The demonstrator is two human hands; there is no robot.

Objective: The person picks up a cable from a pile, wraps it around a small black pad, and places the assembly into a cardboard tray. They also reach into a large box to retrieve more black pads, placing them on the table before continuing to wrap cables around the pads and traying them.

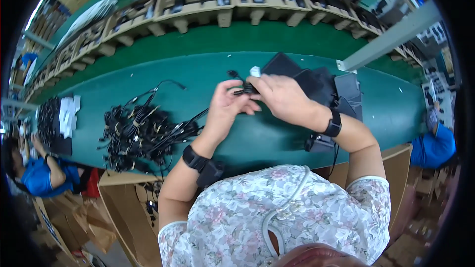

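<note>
A small coiled black cable [249, 88] is between my two hands over the middle of the green table. My right hand [288, 98] grips the coil from above, its fingers curled round it. From the other side, my left hand [226, 104] pinches the cable between thumb and fingers. A black plug end [232, 74] sticks out beyond the fingertips, and a white tag or connector [255, 71] shows beside it. To the left lies a tangled pile of black cables [143, 136], some tied with tan bands. Several flat black boxy devices [316, 81] are stacked just beyond my right hand.
Cardboard trays [195, 12] holding black parts line a raised green ledge at the back. A grey metal post [391, 39] stands at the right. An open cardboard box [121, 212] sits below the near edge. Co-workers in blue [47, 175] are at both sides.
</note>
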